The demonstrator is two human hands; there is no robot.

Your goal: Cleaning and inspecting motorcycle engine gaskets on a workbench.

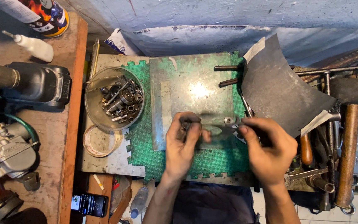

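While both hands work over the plate, layout left to right:

Shelf: black tool body (38, 85), white squeeze bottle (36, 46), spray can (42, 14), grey carburettor (3, 147) below them.
Phone: (89, 204) lit screen, bottom left, under shelf edge.
Bowl: clear plastic (94, 110), holds nuts, bearings and small steel bits; a tape ring (100, 142) lies just below it.
Mat: green foam (141, 141), jigsaw edge, under the plate.
Plate: steel sheet (187, 87), flat on mat, centre of bench.
Left hand: (183, 145) fingers curled shut on a small dark part (186, 123), held just above plate's lower edge; part mostly hidden, can't tell what it is.
Washer: (228, 120) small ring, on plate, between the hands.
Right hand: (268, 145) fingers pinched on a thin metal piece (240, 123); most of it hidden by fingers.
Sandpaper: dark sheet (276, 89), curled, leaning over the tools, just above right hand.
Rods: two dark ones (228, 74), at plate's top right edge.
Tools: pile of hammers (347, 153), wrenches, pliers, far right.
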